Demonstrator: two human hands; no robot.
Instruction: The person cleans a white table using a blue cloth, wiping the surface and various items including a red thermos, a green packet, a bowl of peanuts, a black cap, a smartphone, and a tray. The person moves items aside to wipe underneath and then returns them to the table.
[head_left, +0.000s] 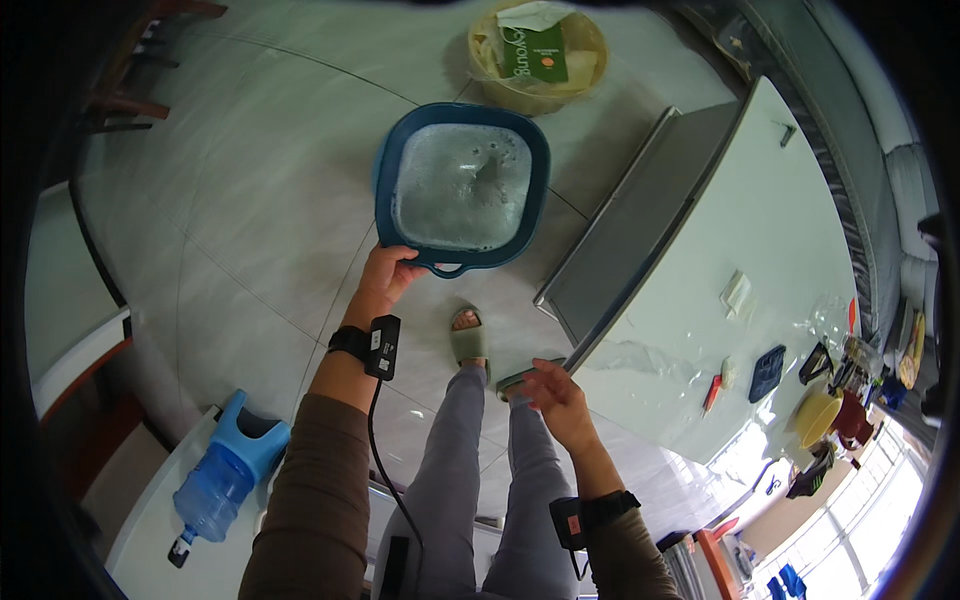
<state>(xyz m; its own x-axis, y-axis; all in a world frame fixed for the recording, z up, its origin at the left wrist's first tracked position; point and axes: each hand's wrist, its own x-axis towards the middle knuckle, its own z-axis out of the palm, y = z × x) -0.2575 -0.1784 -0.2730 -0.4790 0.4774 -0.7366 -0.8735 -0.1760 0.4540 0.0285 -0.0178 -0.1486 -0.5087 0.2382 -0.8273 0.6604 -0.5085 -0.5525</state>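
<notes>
A dark blue square basin (383, 200), full of foamy greyish water, stands on the tiled floor ahead of me. My left hand (390, 275) is closed on its near rim at the left corner, beside a looped handle (447, 270). Foam and bubbles cover the water, so the bottom of the basin cannot be seen. Away from the basin, my right hand (561, 405) hovers near the corner of a white table (640, 400). Its fingers are loosely bent and apart, with nothing visible in them.
Behind the basin stands a round yellowish waste bin (490, 90) with a green package inside. A grey panel (625, 220) runs under the table, which carries a dark blue pad (767, 373) and a red-handled tool (712, 392). At lower left lies a blue water jug (214, 492).
</notes>
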